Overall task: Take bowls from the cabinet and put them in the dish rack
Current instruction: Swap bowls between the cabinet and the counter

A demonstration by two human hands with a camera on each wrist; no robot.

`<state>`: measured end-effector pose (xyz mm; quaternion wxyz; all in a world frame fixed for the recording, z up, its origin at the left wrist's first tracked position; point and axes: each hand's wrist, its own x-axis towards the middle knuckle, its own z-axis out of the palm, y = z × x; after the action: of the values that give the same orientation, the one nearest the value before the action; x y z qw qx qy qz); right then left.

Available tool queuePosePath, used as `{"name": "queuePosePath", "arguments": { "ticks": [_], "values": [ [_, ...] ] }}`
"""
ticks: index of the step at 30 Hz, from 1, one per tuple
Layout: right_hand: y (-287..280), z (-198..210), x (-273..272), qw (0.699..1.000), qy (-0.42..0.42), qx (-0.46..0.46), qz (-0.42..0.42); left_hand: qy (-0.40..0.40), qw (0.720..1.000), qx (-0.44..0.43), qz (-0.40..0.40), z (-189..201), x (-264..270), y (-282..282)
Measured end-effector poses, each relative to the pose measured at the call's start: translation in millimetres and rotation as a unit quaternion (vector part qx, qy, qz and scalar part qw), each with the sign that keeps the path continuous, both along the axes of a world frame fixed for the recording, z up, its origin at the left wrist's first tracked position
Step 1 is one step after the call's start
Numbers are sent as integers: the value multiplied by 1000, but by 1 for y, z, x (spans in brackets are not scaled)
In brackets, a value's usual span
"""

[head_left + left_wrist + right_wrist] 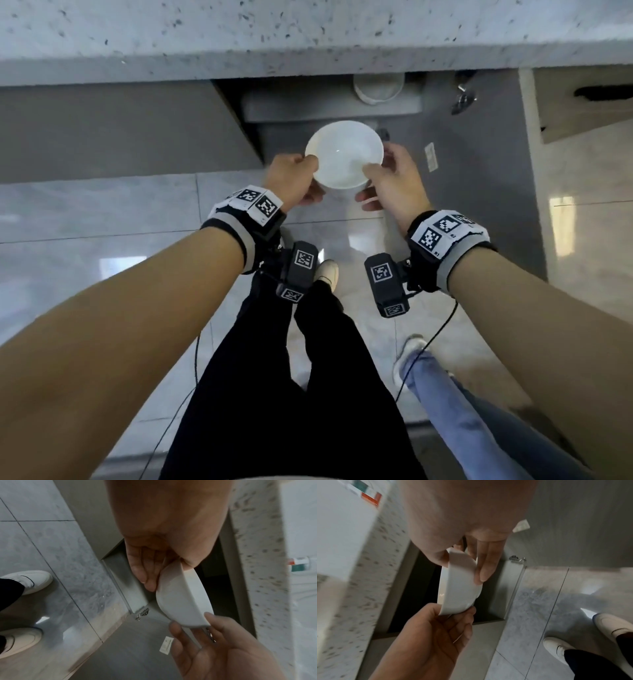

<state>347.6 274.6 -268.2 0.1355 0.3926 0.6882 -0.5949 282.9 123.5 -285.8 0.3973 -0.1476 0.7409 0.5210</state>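
Holding a white bowl (344,154) between both hands, I had it level and open side up in front of the open cabinet (329,102), below the speckled counter (308,31) edge and above the tiled floor (102,222). My left hand (294,181) grasped the near-left rim, thumb on top and fingers (145,566) under the wall. My right hand (394,185) pinched the near-right rim the same way, thumb over the lip, fingers (485,563) against the underside. Another white dish (378,87) sat inside the cabinet, behind the bowl and partly hidden by the counter. The open door (479,164) stood to the right. My white shoe (327,272) showed under my wrists; a second person's leg (462,404) in jeans stood at my right.
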Motion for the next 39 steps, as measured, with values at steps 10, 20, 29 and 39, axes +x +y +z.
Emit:
{"name": "queuePosePath", "arguments": {
  "ticks": [10,20,29,39],
  "values": [
    [-12,-160,-85,998,52,3,-36,98,995,4,-22,-144,-67,-8],
    [4,-216,-177,991,114,13,-71,215,974,44,-60,-191,-105,10],
    [1,-218,-195,990,118,-25,-70,254,960,-2,-115,-203,-124,3],
    [-2,-172,-132,995,74,43,-46,235,959,-12,-159,-147,-74,-19]
  ]
}}
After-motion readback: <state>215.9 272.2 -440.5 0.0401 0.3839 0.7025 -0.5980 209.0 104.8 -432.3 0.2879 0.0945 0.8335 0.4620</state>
